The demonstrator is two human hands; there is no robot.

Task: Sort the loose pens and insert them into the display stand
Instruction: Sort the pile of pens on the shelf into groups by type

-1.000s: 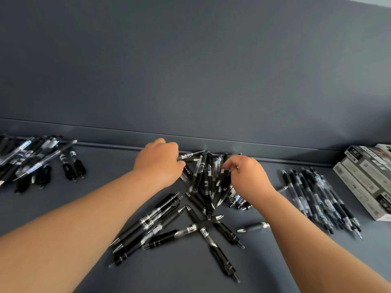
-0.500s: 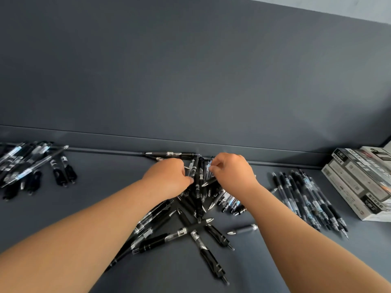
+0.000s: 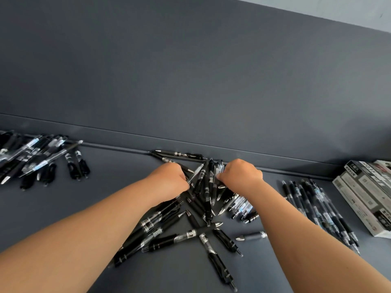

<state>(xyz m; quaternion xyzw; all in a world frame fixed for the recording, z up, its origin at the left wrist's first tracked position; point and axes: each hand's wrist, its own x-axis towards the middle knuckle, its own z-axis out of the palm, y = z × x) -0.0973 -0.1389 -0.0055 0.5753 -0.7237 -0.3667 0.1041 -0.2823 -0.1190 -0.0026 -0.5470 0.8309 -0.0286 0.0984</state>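
Left hand [image 3: 169, 178] curled on the middle pile of pens [image 3: 206, 187], right hand [image 3: 241, 176] fisted, gripping its pens.

Pen heaps [image 3: 203, 208] left, centre, right; boxes [image 3: 368, 197] far right

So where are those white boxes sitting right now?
In the head view, the stacked white boxes sit at the far right edge of the grey table, just right of a row of sorted pens and well clear of the right hand.
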